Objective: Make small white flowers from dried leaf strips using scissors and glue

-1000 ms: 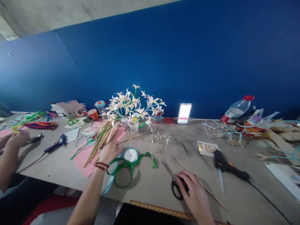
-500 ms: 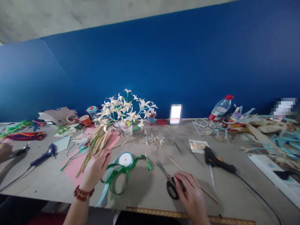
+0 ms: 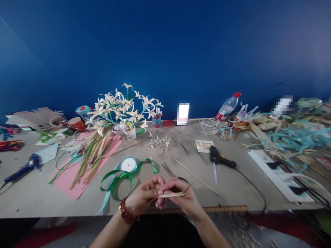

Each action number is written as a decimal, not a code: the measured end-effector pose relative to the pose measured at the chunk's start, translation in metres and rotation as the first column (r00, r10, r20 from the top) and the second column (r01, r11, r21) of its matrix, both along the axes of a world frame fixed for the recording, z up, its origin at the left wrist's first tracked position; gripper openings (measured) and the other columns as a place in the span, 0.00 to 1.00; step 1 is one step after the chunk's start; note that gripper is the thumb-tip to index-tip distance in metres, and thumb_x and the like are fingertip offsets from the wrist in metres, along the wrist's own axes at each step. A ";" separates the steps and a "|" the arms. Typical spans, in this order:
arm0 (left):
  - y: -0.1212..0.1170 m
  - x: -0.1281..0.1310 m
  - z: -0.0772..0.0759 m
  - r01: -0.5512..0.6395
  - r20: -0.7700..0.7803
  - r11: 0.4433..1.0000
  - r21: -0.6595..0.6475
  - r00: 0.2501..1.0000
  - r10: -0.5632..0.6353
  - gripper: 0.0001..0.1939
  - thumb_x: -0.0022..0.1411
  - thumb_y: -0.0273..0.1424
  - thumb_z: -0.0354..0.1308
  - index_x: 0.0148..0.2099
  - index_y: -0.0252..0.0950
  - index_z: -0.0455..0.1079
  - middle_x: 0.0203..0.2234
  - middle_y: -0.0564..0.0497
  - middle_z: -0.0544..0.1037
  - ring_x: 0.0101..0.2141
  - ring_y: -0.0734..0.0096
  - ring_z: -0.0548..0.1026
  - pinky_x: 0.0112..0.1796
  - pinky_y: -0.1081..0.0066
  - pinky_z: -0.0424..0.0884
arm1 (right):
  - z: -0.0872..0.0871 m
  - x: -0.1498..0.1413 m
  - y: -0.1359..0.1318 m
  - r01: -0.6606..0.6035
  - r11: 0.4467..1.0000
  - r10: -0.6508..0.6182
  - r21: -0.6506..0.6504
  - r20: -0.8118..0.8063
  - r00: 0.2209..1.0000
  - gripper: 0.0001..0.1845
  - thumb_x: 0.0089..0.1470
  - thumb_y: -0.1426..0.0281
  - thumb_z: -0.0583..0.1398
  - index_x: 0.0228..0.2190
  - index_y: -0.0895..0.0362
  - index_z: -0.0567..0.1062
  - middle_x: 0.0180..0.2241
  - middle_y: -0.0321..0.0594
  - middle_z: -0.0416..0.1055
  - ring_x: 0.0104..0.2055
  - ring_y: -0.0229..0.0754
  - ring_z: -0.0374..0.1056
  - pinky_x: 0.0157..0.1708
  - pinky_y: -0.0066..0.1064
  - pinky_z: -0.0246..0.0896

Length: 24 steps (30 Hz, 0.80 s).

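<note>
Blue panelling [image 3: 165, 51] stands behind the grey table [image 3: 31, 208]. Near its front edge my left hand [image 3: 148, 193] and right hand [image 3: 182, 198] meet, fingers curled in, both pinching a pale sliver [image 3: 173, 195] whose tip pokes past my right hand. Scissors [image 3: 168, 169] lie just beyond, partly hidden. Green ribbon [image 3: 117, 182] loops near a spool [image 3: 128, 164]; further left, a bundle of dry strips [image 3: 96, 151] rests on pink paper [image 3: 63, 179].

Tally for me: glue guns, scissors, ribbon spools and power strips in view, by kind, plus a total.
Glue guns: 2 (blue glue gun, black glue gun)
Scissors: 1
Ribbon spool: 1
Power strip: 1
Total: 5
</note>
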State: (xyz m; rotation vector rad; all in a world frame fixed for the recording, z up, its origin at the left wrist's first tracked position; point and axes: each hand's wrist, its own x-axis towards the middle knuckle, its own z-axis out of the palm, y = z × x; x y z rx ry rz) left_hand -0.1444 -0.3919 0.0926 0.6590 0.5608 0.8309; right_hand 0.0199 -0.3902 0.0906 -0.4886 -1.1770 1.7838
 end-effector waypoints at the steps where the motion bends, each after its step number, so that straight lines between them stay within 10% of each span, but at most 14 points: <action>1: 0.000 0.001 -0.001 0.009 0.021 1.000 -0.012 1.000 -0.009 0.16 0.52 0.37 0.70 0.36 0.36 0.67 0.15 0.58 0.69 0.15 0.81 0.64 0.25 0.75 0.68 | 0.001 0.003 -0.001 -0.010 1.000 0.010 0.011 0.000 1.000 0.10 0.55 0.63 0.64 0.36 0.56 0.77 0.29 0.39 0.75 0.29 0.45 0.76 0.31 0.38 0.71; 7: 0.000 0.001 -0.005 0.028 0.026 0.999 -0.035 0.999 -0.027 0.13 0.57 0.35 0.67 0.38 0.35 0.68 0.17 0.57 0.71 0.18 0.79 0.66 0.26 0.75 0.68 | -0.002 0.009 -0.002 0.011 0.995 -0.005 -0.099 0.057 0.998 0.10 0.53 0.63 0.66 0.31 0.56 0.74 0.25 0.37 0.75 0.27 0.42 0.74 0.28 0.33 0.67; 17: -0.004 -0.017 -0.005 -0.084 -0.453 0.966 0.246 0.871 0.191 0.13 0.57 0.38 0.65 0.34 0.33 0.71 0.22 0.52 0.74 0.24 0.75 0.69 0.29 0.74 0.66 | -0.011 0.015 0.007 0.358 0.923 -0.311 -0.140 0.277 0.909 0.14 0.51 0.60 0.67 0.29 0.57 0.73 0.20 0.30 0.65 0.21 0.33 0.59 0.22 0.25 0.56; 24: -0.001 -0.017 -0.003 -0.113 -0.562 0.919 0.377 0.761 0.324 0.12 0.61 0.38 0.61 0.33 0.34 0.71 0.22 0.53 0.73 0.25 0.74 0.70 0.29 0.75 0.66 | -0.020 0.035 0.009 0.411 0.885 -0.461 0.218 0.527 0.714 0.14 0.59 0.59 0.60 0.39 0.57 0.73 0.30 0.39 0.72 0.30 0.40 0.68 0.31 0.31 0.65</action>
